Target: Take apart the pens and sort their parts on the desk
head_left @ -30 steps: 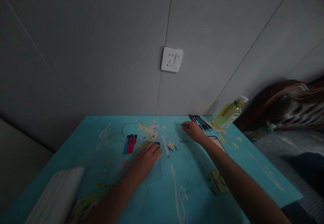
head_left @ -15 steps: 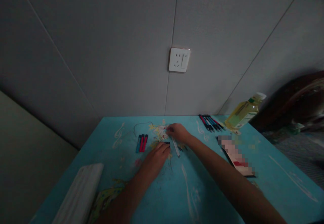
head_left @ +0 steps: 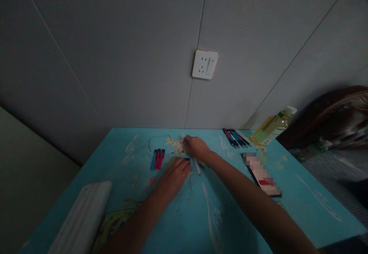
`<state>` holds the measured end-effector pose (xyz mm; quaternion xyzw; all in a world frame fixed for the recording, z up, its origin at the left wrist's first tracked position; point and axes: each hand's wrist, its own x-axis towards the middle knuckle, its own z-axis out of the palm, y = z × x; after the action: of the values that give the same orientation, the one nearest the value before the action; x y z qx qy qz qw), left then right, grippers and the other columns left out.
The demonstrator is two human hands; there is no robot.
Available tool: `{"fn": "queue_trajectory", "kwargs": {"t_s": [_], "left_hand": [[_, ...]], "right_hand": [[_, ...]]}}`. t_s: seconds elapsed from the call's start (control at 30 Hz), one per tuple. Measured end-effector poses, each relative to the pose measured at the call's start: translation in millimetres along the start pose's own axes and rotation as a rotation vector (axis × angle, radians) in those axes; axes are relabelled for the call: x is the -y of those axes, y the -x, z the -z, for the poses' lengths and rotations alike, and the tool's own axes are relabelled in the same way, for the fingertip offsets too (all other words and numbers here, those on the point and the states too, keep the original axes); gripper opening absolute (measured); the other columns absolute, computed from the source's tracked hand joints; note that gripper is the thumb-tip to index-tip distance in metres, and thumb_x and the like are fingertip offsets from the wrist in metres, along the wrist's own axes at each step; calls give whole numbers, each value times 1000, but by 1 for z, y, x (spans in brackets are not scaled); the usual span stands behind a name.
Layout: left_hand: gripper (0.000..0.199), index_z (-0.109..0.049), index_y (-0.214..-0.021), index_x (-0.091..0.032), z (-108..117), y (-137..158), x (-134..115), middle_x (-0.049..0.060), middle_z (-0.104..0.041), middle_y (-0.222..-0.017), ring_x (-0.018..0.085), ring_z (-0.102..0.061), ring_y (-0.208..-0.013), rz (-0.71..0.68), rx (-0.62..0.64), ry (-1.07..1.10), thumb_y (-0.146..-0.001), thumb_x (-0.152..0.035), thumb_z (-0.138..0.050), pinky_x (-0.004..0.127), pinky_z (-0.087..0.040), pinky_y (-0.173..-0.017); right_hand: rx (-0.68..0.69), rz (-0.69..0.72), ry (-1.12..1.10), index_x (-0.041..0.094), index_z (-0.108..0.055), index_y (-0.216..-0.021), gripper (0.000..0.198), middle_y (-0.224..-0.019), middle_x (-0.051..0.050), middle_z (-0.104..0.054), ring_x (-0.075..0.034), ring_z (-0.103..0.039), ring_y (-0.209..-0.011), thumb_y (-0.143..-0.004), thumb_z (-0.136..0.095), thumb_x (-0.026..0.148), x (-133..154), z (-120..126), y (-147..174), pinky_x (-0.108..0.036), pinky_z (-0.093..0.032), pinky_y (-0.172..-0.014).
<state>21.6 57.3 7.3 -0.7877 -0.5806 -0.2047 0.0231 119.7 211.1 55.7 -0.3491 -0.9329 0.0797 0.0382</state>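
My right hand (head_left: 198,147) reaches across the table, its fingers pinched together near the surface; what they hold is hidden. Nearer to me, my left hand (head_left: 177,169) rests low with its fingers together against small dark pieces (head_left: 186,159), too dim to name. Thin white rods like pen refills (head_left: 197,166) lie between my hands, partly under my right wrist. To the left of my left hand, one blue and two red pen barrels (head_left: 157,159) lie side by side, with dark upper ends.
Several pens (head_left: 235,138) lie at the back right, beside a tilted-looking bottle of yellow liquid (head_left: 271,127). A dark-edged, pinkish flat object (head_left: 261,175) lies to the right. At the left front is a long white object (head_left: 82,217). The wall meets the blue table's (head_left: 172,223) back edge.
The whole view has shifted slightly, moving the table and its objects a little left and up in the picture. My right fingers have moved slightly; both hands stay in nearly the same place.
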Motion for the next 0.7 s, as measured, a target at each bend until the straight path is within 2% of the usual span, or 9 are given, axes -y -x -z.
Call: {"fn": "queue_trajectory", "kwargs": {"t_s": [0.17,0.4,0.7], "left_hand": [[30,-60,-118,-14,-2,1,0,8,-60,-128,20,-50,-122,-11,-16,-13,-92,-7,-47,34,-44,-104],[32,-60,-118,-17,0,1,-1,9,-61,-127,19,-51,-122,-3,-32,-19,-93,-7,-43,37,-45,-102],[34,-60,-118,-18,-2,0,1,7,-62,-126,18,-52,-121,-12,-35,-25,-93,-7,-41,35,-45,-103]], "right_hand": [[34,84,20,20,-64,-120,31,-117,-11,-66,-19,-61,-108,-98,-43,24,-2,3,-3,-25,-40,-91],[115,154,47,21,-70,-112,26,-110,-11,-67,-21,-63,-101,-94,-51,25,-2,2,-6,-26,-43,-88],[60,136,21,23,-63,-125,35,-120,-10,-66,-21,-64,-106,-92,-51,20,-3,-2,-8,-26,-43,-90]]}}
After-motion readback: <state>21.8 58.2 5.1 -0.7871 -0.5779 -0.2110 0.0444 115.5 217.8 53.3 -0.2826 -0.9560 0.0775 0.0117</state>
